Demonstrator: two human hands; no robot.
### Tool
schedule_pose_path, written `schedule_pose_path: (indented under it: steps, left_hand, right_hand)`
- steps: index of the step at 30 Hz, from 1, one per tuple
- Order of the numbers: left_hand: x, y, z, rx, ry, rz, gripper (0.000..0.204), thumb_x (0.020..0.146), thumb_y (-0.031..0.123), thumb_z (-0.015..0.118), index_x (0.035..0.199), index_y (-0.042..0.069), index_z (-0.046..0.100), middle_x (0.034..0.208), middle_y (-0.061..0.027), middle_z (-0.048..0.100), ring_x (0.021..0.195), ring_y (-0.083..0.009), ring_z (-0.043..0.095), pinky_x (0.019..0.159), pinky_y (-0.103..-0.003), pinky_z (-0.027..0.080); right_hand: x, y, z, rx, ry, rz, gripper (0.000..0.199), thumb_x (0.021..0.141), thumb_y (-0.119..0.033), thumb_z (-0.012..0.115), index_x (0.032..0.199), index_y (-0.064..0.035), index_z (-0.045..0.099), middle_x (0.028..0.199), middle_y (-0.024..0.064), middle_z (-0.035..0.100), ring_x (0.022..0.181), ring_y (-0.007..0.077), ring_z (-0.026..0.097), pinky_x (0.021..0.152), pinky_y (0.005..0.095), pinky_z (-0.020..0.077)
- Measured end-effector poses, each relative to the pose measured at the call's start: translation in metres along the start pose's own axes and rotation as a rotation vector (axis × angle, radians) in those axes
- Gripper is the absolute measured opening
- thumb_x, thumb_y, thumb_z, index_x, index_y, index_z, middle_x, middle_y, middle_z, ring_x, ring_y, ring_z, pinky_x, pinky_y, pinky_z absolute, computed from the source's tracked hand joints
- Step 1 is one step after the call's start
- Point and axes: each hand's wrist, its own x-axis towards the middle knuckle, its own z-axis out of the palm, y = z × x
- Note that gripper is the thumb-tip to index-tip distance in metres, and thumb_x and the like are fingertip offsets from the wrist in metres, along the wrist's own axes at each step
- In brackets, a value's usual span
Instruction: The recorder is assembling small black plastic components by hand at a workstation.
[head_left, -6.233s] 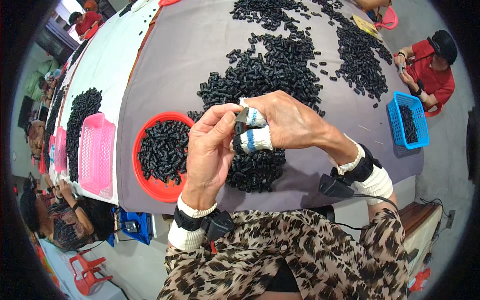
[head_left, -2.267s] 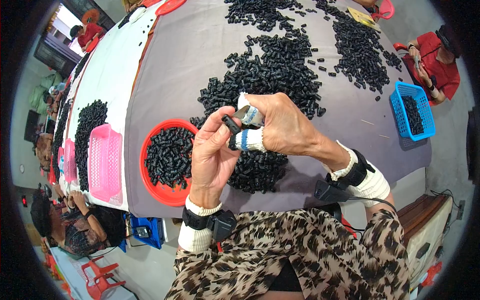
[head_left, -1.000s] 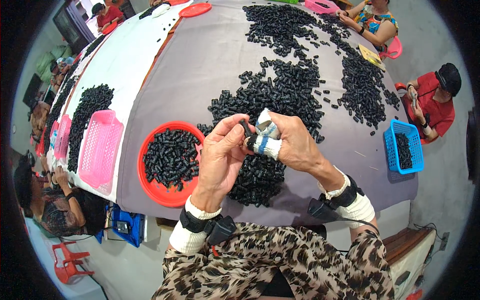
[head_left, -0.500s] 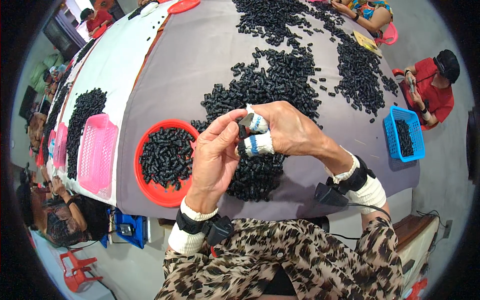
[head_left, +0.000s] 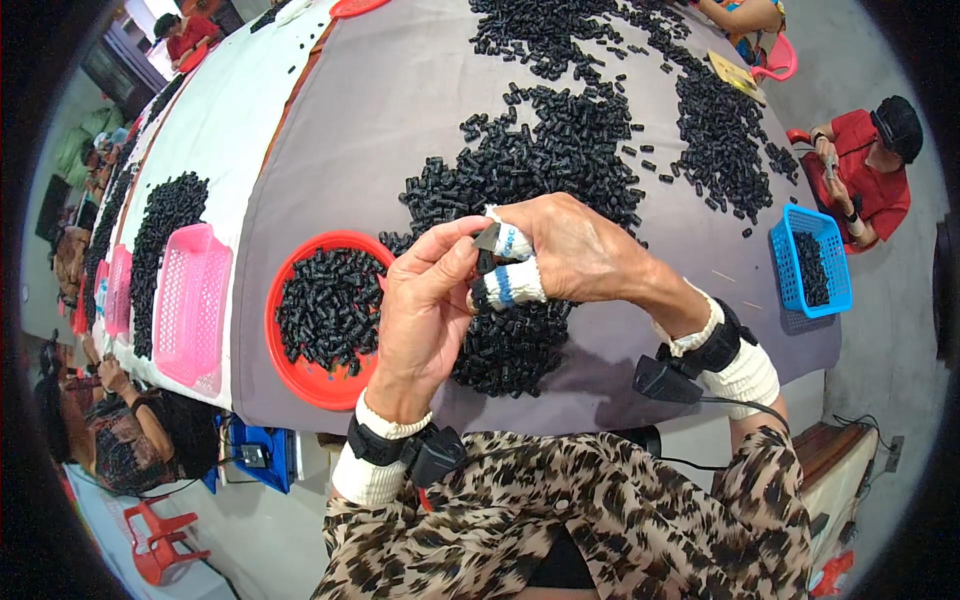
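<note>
My left hand (head_left: pixel 425 300) pinches a small black cylindrical part (head_left: pixel 486 263) between thumb and fingertips. My right hand (head_left: pixel 575 250) meets it from the right, its thumb and finger wrapped in white cloth with blue marks. A small dark grey blade (head_left: pixel 487 237) shows at the wrapped thumb, against the black part; its handle end is hidden in the right hand. Just beyond and below both hands spreads a pile of black parts (head_left: pixel 530 160). To the left of my left hand, a round red tray (head_left: pixel 283 345) holds many more of them.
Pink perforated baskets (head_left: pixel 192 300) stand on the white cloth at left, near another pile of black parts (head_left: pixel 172 225). At the right table edge is a blue basket (head_left: pixel 838 290) with parts in it. Co-workers (head_left: pixel 868 170) sit around the table. A red stool (head_left: pixel 158 540) stands lower left.
The view has shifted slightly. Both hands stay together around the black part, with the blade still against it; only slight finger movement shows.
</note>
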Motion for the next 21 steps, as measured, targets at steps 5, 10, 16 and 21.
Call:
schedule_pose_path:
  steps: [5, 10, 16, 21]
  left_hand:
    - [-0.0014, 0.0016, 0.0013, 0.005, 0.036, -0.015, 0.021, 0.088, 0.010, 0.055, 0.106, 0.000, 0.057, 0.092, -0.0056, 0.063, 0.078, -0.0096, 0.060, 0.066, -0.022, 0.051]
    - [0.0008, 0.0004, 0.0016, -0.122, -0.012, -0.038, 0.022, 0.088, 0.011, 0.053, 0.106, -0.001, 0.056, 0.091, -0.0068, 0.063, 0.080, -0.0112, 0.060, 0.069, -0.024, 0.050]
    - [-0.0008, 0.0003, 0.0006, -0.176, -0.048, -0.051, 0.023, 0.089, 0.011, 0.052, 0.108, -0.002, 0.054, 0.093, -0.0078, 0.062, 0.083, -0.0137, 0.060, 0.077, -0.027, 0.049]
    - [-0.0004, 0.0000, -0.0004, -0.164, -0.051, -0.052, 0.024, 0.089, 0.010, 0.052, 0.109, -0.003, 0.054, 0.095, -0.0082, 0.062, 0.086, -0.0139, 0.060, 0.079, -0.028, 0.049]
  right_hand:
    - [0.0009, 0.0030, 0.0039, -0.114, 0.003, -0.068, 0.030, 0.072, -0.021, 0.068, 0.092, -0.0007, 0.058, 0.075, 0.0097, 0.062, 0.066, 0.0183, 0.058, 0.063, 0.0317, 0.0454]
    - [-0.0029, -0.0025, 0.0010, 0.090, 0.107, -0.071, 0.036, 0.069, -0.031, 0.067, 0.078, 0.0025, 0.058, 0.065, 0.0150, 0.059, 0.059, 0.0253, 0.058, 0.057, 0.0345, 0.0445]
    - [-0.0021, -0.0037, -0.0011, 0.081, 0.087, -0.041, 0.038, 0.065, -0.032, 0.069, 0.077, 0.0030, 0.058, 0.065, 0.0155, 0.059, 0.059, 0.0251, 0.058, 0.058, 0.0346, 0.0443]
    - [-0.0027, -0.0037, -0.0026, 0.063, 0.078, -0.058, 0.038, 0.066, -0.032, 0.068, 0.076, 0.0038, 0.058, 0.064, 0.0165, 0.058, 0.059, 0.0274, 0.057, 0.058, 0.0352, 0.0439]
